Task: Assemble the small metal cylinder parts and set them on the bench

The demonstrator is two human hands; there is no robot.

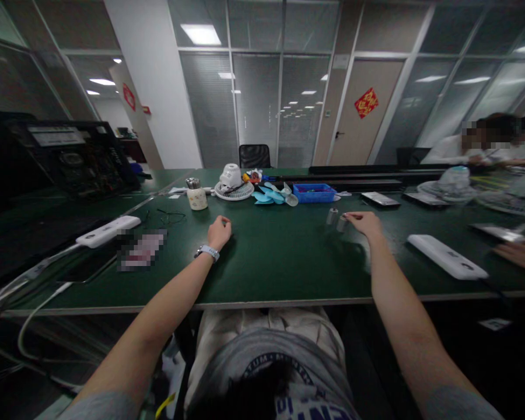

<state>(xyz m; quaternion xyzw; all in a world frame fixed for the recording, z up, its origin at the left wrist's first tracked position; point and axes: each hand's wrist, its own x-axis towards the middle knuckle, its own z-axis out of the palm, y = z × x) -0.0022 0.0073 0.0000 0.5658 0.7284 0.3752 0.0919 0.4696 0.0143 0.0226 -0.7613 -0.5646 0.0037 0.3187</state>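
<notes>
My right hand (366, 225) reaches over the green table, thumb and fingertips pinched at the top of a small silver metal cylinder (342, 224). This cylinder looks upright at table height; whether it touches the table I cannot tell. Just left of it stands a second silver cylinder (331, 216), apart from my fingers. On the left, my left hand (220, 233) rests on the table with its fingers curled in and nothing visible in them. A watch with a pale strap (209, 252) is on that wrist. The closest object to this hand is a cream cup with a metal lid (197, 195).
Along the back are a white fan part (231, 176), blue fan blades (269, 194) and a blue basket (315, 193). White power strips (109, 231) lie left and right, with cables at left. An open computer case (76, 157) stands left; people (457, 149) sit at right.
</notes>
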